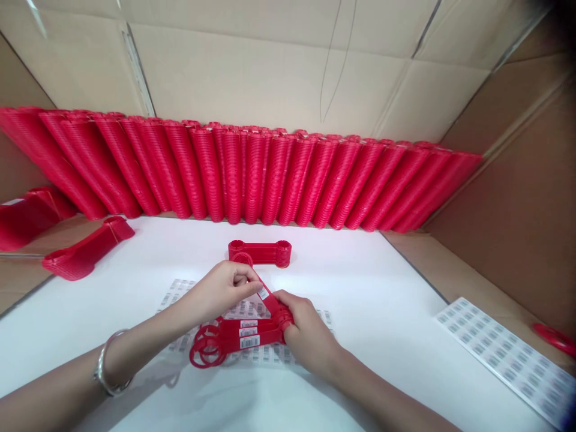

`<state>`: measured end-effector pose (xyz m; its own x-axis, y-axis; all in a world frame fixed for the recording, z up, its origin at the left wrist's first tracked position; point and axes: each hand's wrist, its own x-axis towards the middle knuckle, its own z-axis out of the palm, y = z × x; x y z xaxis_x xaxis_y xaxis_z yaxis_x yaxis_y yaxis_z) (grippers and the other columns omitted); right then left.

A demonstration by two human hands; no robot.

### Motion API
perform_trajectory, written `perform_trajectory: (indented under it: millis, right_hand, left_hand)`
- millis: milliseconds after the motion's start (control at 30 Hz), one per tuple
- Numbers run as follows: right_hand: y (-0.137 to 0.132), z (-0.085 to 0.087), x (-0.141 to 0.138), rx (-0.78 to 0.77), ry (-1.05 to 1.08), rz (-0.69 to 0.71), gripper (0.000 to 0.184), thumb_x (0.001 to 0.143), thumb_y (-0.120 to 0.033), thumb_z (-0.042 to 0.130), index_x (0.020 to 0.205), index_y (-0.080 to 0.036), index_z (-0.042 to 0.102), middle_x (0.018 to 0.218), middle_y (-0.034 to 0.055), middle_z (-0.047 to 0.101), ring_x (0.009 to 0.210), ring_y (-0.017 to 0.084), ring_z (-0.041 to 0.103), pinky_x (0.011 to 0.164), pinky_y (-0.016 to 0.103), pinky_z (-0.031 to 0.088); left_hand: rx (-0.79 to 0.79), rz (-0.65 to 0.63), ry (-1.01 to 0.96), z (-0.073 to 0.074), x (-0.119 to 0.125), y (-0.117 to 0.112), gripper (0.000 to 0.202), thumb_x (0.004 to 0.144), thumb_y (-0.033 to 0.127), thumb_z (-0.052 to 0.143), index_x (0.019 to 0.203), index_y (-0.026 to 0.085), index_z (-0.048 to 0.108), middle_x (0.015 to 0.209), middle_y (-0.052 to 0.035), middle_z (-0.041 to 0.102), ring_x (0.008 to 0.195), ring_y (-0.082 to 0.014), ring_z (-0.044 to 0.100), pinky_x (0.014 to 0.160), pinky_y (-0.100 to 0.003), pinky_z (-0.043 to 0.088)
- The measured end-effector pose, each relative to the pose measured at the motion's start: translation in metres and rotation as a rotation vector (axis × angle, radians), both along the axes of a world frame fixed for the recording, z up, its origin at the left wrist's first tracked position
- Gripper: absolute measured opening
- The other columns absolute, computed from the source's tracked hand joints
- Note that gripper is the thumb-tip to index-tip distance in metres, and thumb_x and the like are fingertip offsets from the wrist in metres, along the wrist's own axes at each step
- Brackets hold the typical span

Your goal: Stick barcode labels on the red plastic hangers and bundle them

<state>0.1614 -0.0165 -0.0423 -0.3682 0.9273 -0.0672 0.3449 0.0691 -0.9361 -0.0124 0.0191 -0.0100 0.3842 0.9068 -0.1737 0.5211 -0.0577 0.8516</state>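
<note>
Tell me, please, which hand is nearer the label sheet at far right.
Right. The right hand is left of the label sheet, holding red strips; the left hand is farther left.

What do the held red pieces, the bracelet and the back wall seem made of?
Red pieces: probably smooth plastic, judging by even colour and slight sheen.
Bracelet: likely polished metal, being silvery with bright highlights.
Back wall: apparently matt cardboard, tan with straight creases.

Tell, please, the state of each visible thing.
Left hand: curled, thumb at label
Right hand: closed on held pieces
Held pieces: fanned, labels showing
Short stack: piled
Left stacks: piled
Tall stacks: upright, in a row
Sheet under hands: partly covered
Right sheet: flat
Right-edge red piece: partly visible
Bracelet: worn
</note>
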Motion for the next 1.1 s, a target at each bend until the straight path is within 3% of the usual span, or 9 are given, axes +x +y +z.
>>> perform_trajectory:
  millis: [100,167,367,467,533,733,833,933,1100]
  right_hand:
    - [0.000,0.000,0.000,-0.002,0.005,-0.004,0.027,0.061,0.000,0.035,0.072,-0.019,0.051,0.065,-0.0022,0.053,0.059,0.012,0.047,0.053,0.021,0.033]
    - [0.000,0.000,0.000,0.003,-0.001,-0.010,0.027,0.062,-0.001,0.035,0.072,-0.019,0.052,0.065,-0.0019,0.054,0.059,0.012,0.047,0.053,0.021,0.033]
    - [0.000,0.002,0.000,0.050,-0.016,0.001,0.028,0.063,-0.001,0.034,0.073,-0.018,0.053,0.070,-0.0008,0.057,0.063,0.012,0.049,0.057,0.022,0.035]
    - [-0.001,0.002,0.000,0.081,0.000,0.020,0.030,0.060,0.001,0.033,0.072,-0.018,0.052,0.071,-0.0010,0.057,0.064,0.012,0.050,0.058,0.022,0.036]
    - [-0.001,0.003,-0.001,0.100,0.014,0.031,0.032,0.059,0.002,0.033,0.073,-0.018,0.052,0.072,-0.0009,0.057,0.066,0.012,0.050,0.060,0.022,0.037]
    - [-0.002,0.004,-0.001,0.077,0.047,0.006,0.033,0.059,0.002,0.033,0.075,-0.018,0.053,0.070,-0.0012,0.056,0.065,0.012,0.049,0.058,0.022,0.036]
    - [-0.003,0.006,0.000,0.030,0.105,-0.004,0.028,0.060,0.000,0.034,0.071,-0.018,0.051,0.064,-0.0027,0.052,0.059,0.011,0.047,0.054,0.021,0.035]
    - [-0.004,0.006,0.000,-0.012,0.152,0.003,0.031,0.059,0.000,0.034,0.073,-0.019,0.054,0.064,-0.0027,0.052,0.057,0.011,0.047,0.052,0.021,0.036]
    - [-0.001,0.003,0.001,-0.024,0.147,-0.028,0.035,0.060,0.000,0.034,0.079,-0.018,0.058,0.067,-0.0017,0.055,0.061,0.012,0.050,0.053,0.021,0.037]
  left_hand:
    - [0.065,-0.007,0.068,0.002,0.001,-0.003,0.025,0.081,0.038,0.048,0.074,0.017,0.059,0.044,0.0080,0.034,0.043,-0.0086,0.038,0.044,-0.021,0.028]
    - [0.189,-0.019,0.179,0.004,0.002,-0.006,0.024,0.083,0.037,0.046,0.074,0.018,0.059,0.046,0.0068,0.038,0.045,-0.0095,0.041,0.047,-0.021,0.030]
    - [0.740,-0.107,0.613,-0.003,0.003,-0.014,0.027,0.089,0.031,0.037,0.075,0.018,0.056,0.062,0.0004,0.056,0.055,-0.0125,0.049,0.049,-0.023,0.031]
    - [1.073,-0.138,0.767,-0.009,0.003,-0.015,0.033,0.090,0.036,0.034,0.073,0.017,0.054,0.069,-0.0035,0.056,0.059,-0.0147,0.051,0.046,-0.024,0.031]
    - [1.184,-0.100,0.832,-0.012,0.003,-0.015,0.035,0.089,0.042,0.035,0.074,0.017,0.053,0.075,-0.0051,0.056,0.060,-0.0150,0.051,0.045,-0.024,0.034]
    - [1.172,0.064,0.811,-0.011,-0.002,-0.008,0.046,0.084,0.056,0.038,0.102,0.014,0.048,0.112,-0.0147,0.050,0.089,-0.0222,0.057,0.055,-0.027,0.048]
    - [1.072,0.082,0.689,-0.009,-0.006,-0.002,0.034,0.089,0.045,0.036,0.105,0.016,0.045,0.111,-0.0115,0.048,0.085,-0.0189,0.058,0.052,-0.025,0.047]
    - [0.986,0.104,0.538,-0.006,-0.008,0.001,0.020,0.092,0.031,0.034,0.101,0.018,0.046,0.107,-0.0079,0.047,0.085,-0.0159,0.057,0.060,-0.025,0.049]
    - [0.900,0.100,0.399,0.001,-0.009,-0.001,0.016,0.090,0.028,0.038,0.100,0.019,0.047,0.104,-0.0063,0.044,0.078,-0.0136,0.054,0.060,-0.025,0.048]
